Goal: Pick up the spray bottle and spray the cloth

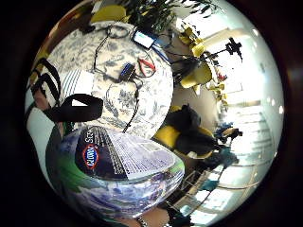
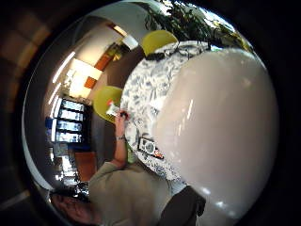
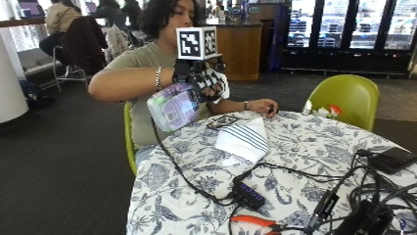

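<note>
Outside view: floral-clothed table [image 3: 306, 147], green chair [image 3: 345, 98], dark carpet.

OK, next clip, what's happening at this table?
A seated person holds a spray bottle up off the table in their gloved right hand, tilted, with its nozzle end toward the striped cloth. The cloth lies on the floral tablecloth just below and in front of the bottle. No spray is visible. Their bare left hand rests on the table's far edge. Cables, a USB hub and red-handled pliers lie nearer the camera.
</note>
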Demonstrator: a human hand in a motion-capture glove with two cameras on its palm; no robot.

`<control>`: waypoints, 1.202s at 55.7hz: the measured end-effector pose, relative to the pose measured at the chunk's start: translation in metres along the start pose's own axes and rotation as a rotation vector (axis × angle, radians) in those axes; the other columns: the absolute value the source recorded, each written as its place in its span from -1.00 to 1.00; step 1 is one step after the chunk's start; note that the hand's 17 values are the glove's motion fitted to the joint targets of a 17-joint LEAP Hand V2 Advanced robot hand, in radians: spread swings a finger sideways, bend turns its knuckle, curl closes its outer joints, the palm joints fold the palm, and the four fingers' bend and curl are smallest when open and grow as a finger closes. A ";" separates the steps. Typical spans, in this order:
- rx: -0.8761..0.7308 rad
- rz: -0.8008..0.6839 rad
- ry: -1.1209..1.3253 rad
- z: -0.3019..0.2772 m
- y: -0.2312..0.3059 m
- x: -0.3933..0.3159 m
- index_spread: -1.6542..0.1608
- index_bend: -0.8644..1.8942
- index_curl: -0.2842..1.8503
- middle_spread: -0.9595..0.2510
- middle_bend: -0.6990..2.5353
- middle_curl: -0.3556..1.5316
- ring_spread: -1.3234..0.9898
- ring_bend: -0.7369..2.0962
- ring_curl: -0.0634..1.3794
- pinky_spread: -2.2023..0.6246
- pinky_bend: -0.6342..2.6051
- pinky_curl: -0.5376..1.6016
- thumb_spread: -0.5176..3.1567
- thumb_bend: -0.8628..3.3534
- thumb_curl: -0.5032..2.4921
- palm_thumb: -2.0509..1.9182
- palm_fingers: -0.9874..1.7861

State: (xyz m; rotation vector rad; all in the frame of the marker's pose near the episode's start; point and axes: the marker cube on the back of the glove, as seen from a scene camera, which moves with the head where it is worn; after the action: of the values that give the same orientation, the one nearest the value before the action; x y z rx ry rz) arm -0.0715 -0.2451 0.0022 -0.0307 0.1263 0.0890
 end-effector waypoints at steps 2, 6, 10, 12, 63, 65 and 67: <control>-0.037 -0.015 0.017 0.009 -0.004 -0.007 0.55 -0.14 -0.23 0.26 -0.22 -0.05 -0.04 -0.02 -0.24 0.36 -0.36 -0.10 -0.61 -0.61 -0.20 0.54 0.69; -0.116 -0.036 0.050 0.030 -0.010 -0.020 0.55 -0.14 -0.23 0.27 -0.22 -0.05 -0.04 -0.02 -0.24 0.36 -0.36 -0.09 -0.61 -0.61 -0.19 0.54 0.69; -0.191 -0.044 0.090 0.052 -0.014 -0.031 0.55 -0.14 -0.22 0.27 -0.22 -0.05 -0.04 -0.02 -0.23 0.36 -0.35 -0.09 -0.61 -0.61 -0.19 0.54 0.69; -0.224 -0.046 0.113 0.064 -0.016 -0.035 0.55 -0.14 -0.22 0.27 -0.22 -0.06 -0.04 -0.02 -0.23 0.36 -0.35 -0.09 -0.61 -0.61 -0.19 0.54 0.69; 0.327 -0.183 -0.889 -0.042 -0.105 -0.135 0.55 -0.16 -0.20 0.29 -0.22 -0.06 -0.03 -0.01 -0.23 0.36 -0.35 -0.09 -0.60 -0.61 -0.17 0.53 0.68; 0.346 -0.179 -0.985 -0.037 -0.116 -0.145 0.55 -0.16 -0.20 0.29 -0.22 -0.06 -0.03 -0.01 -0.23 0.36 -0.35 -0.09 -0.60 -0.61 -0.17 0.53 0.68; 0.371 -0.164 -1.064 -0.030 -0.127 -0.157 0.55 -0.16 -0.20 0.29 -0.22 -0.06 -0.03 -0.01 -0.23 0.36 -0.35 -0.09 -0.60 -0.61 -0.17 0.53 0.68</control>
State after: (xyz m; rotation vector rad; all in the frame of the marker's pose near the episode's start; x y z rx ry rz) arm -0.2186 -0.3867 -0.0042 0.3749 -0.9223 -0.0904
